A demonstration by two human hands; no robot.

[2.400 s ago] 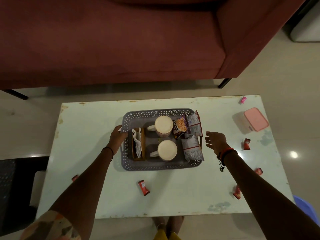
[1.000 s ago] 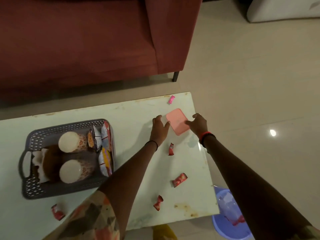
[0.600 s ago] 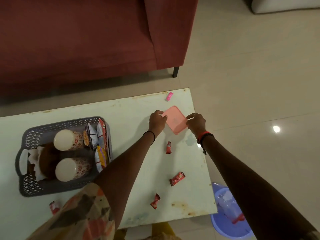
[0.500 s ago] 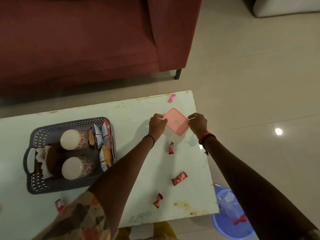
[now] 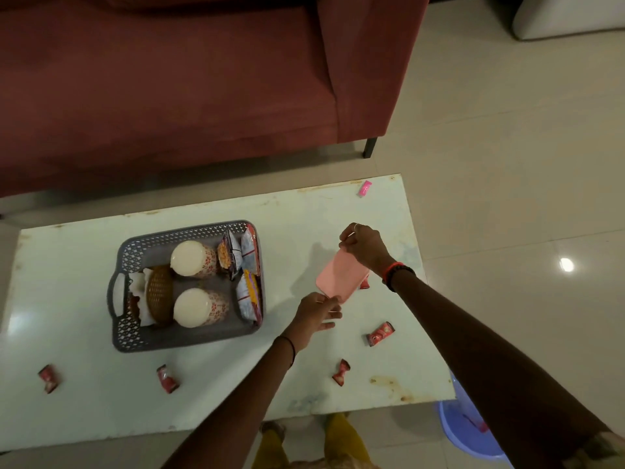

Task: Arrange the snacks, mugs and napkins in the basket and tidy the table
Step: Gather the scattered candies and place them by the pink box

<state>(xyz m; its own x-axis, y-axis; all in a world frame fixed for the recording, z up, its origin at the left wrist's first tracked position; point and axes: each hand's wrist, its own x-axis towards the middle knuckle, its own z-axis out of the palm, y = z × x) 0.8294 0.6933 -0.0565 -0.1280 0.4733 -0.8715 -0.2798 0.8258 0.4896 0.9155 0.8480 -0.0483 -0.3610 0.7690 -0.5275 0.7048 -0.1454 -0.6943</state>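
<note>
Wore a thin black band on the left wrist [image 5: 286, 346], red and black bracelets on the right wrist [image 5: 396, 273], yellow trousers [image 5: 341, 441].

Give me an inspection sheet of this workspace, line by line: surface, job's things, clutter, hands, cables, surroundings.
Surface: pale table, stained near its front right edge.
Job's things: grey basket holds two mugs, snack packets along its right wall, and napkins in a brown holder at its left.
Clutter: red wrappers loose on the table; one pink wrapper at the far edge.
Hands: right hand and left hand hold opposite ends of a pink lid, lifted and tilted.
Cables: nothing seen.
Surroundings: red sofa behind the table; blue bin on the floor at the right.
</note>
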